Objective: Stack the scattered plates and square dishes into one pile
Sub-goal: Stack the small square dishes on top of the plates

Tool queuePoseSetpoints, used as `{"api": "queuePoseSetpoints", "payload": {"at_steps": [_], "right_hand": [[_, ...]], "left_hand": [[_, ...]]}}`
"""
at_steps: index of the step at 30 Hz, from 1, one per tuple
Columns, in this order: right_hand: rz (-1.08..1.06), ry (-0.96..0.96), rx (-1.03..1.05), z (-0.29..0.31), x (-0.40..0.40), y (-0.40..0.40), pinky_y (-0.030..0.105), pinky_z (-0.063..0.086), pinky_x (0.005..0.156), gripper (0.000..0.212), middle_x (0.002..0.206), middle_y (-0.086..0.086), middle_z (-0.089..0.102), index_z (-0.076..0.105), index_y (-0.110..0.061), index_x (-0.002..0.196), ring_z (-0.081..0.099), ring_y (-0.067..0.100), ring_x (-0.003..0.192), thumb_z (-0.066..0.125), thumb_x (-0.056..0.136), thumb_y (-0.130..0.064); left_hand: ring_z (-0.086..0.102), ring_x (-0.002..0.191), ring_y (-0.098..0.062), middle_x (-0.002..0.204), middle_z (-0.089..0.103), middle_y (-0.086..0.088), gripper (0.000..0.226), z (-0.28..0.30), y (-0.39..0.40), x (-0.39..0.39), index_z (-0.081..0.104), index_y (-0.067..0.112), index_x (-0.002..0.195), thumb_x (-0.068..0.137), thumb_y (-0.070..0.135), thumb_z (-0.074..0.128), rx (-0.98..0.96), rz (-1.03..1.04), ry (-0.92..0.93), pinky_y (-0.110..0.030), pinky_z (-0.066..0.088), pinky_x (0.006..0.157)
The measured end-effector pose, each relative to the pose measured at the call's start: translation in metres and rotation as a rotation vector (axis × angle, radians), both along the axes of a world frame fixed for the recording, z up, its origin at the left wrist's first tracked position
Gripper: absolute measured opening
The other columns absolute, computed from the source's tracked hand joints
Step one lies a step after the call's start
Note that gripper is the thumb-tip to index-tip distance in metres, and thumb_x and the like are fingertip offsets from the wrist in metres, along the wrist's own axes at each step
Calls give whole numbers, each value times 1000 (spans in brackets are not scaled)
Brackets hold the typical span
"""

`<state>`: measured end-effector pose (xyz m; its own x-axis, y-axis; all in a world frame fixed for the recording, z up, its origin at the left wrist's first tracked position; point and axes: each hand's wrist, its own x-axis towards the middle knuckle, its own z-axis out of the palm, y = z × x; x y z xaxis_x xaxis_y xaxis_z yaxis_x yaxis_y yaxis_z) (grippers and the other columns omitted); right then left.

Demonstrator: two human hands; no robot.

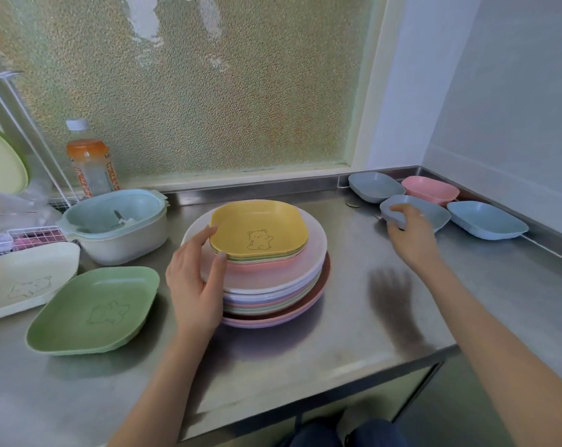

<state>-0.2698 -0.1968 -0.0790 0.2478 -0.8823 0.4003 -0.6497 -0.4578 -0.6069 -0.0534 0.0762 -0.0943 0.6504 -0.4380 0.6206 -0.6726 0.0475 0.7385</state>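
A pile of round pastel plates (pixel 282 287) stands mid-counter, topped by several small square dishes, the uppermost a yellow dish (pixel 260 229) with a bear drawing. My left hand (pixel 195 282) rests against the pile's left side, thumb and fingertips touching the yellow dish's edge. My right hand (pixel 410 235) reaches to the back right and grips the near rim of a small grey-blue square dish (pixel 434 211). Three more small dishes lie there: a grey-blue dish (pixel 374 186), a pink dish (pixel 432 188) and a blue dish (pixel 486 222). A green square dish (pixel 92 309) and a cream dish (pixel 24 279) lie at left.
Nested bowls with a pale blue strainer (pixel 118 225) stand behind the green dish. A drink bottle (pixel 90 159) stands by the frosted window. A wire rack (pixel 21 240) with a green plate (pixel 2 161) is at far left. The steel counter's front edge (pixel 337 375) runs below.
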Motion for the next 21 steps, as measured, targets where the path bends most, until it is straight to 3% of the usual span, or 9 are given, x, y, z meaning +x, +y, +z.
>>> {"api": "queuePoseSetpoints", "payload": {"at_steps": [4, 7, 11, 13, 16, 21], "right_hand": [[-116, 287, 112, -18, -6, -27, 51, 36, 101, 51, 135, 16, 48, 40, -13, 134, 35, 35, 128, 52, 85, -14], [-106, 352, 166, -25, -6, -37, 52, 35, 103, 57, 138, 19, 44, 35, -13, 138, 28, 36, 132, 52, 84, -12], [-152, 387, 111, -29, -2, -43, 54, 38, 97, 50, 134, 21, 43, 39, -16, 135, 35, 40, 126, 54, 87, -15], [-155, 407, 102, -30, -2, -43, 53, 40, 95, 40, 127, 21, 48, 49, -19, 129, 42, 40, 119, 54, 89, -17], [-95, 342, 69, -30, -3, -38, 50, 47, 90, 24, 111, 22, 58, 66, -16, 106, 52, 41, 103, 50, 90, -9], [-58, 142, -110, -9, 0, 0, 42, 47, 83, 28, 105, 24, 61, 68, -10, 108, 55, 41, 99, 51, 87, -2]], "left_hand": [[53, 107, -23, 116, 63, -2, 46, -5, -3, 4, 56, 22, 121, 83, 44, 41, -8, 0, 3, -51, 39, 96], [52, 101, -19, 109, 64, -9, 42, -8, -4, 6, 56, 27, 119, 83, 43, 42, -22, -5, 0, -42, 39, 90], [49, 99, -11, 105, 64, -6, 38, -11, -5, 8, 53, 34, 118, 83, 43, 43, -27, 1, -4, -34, 38, 86], [49, 99, -10, 105, 64, -4, 37, -11, -5, 8, 53, 36, 118, 83, 44, 42, -25, 1, -2, -32, 37, 86], [53, 100, -18, 104, 64, -7, 37, -11, -5, 8, 52, 36, 118, 83, 43, 43, -25, -10, 7, -36, 39, 86], [54, 102, -23, 105, 65, -12, 40, -10, -3, 7, 54, 32, 120, 83, 44, 43, -18, -21, 8, -38, 39, 88]]}}
